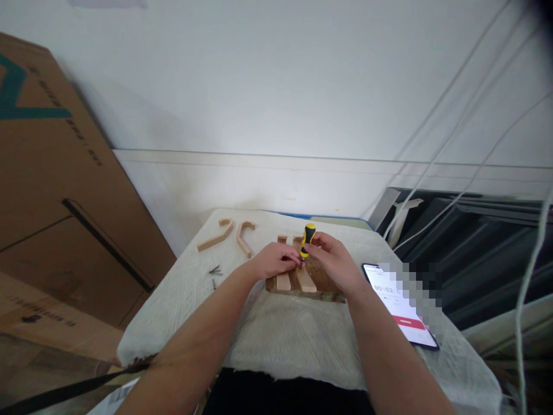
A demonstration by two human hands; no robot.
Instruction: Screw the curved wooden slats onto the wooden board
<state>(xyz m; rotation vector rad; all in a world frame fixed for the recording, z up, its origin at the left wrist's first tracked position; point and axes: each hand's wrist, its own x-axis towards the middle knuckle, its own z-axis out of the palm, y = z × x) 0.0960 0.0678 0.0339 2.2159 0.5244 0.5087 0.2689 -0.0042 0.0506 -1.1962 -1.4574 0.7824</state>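
My right hand [332, 258] is closed around a screwdriver [309, 233] with a yellow and black handle, held almost upright, tip down. The fingertips of my left hand [276, 259] are pinched together beside the screwdriver's lower end; what they hold is hidden. Both hands are over a dark brown wooden board [322, 295] lying on the table. Two pale wooden pieces lie across the board, a left strip [283, 282] and a right strip [306, 281]. My fingers cover part of them and the spot under the screwdriver tip.
Two bent wooden hooks, one left [215, 237] and one right [242, 239], lie on the cloth-covered table [298, 340]. Several dark screws [215, 270] lie nearer me. A phone [400, 305] showing a timer is at right. A large cardboard box [64, 202] stands left; white cables [458, 124] hang right.
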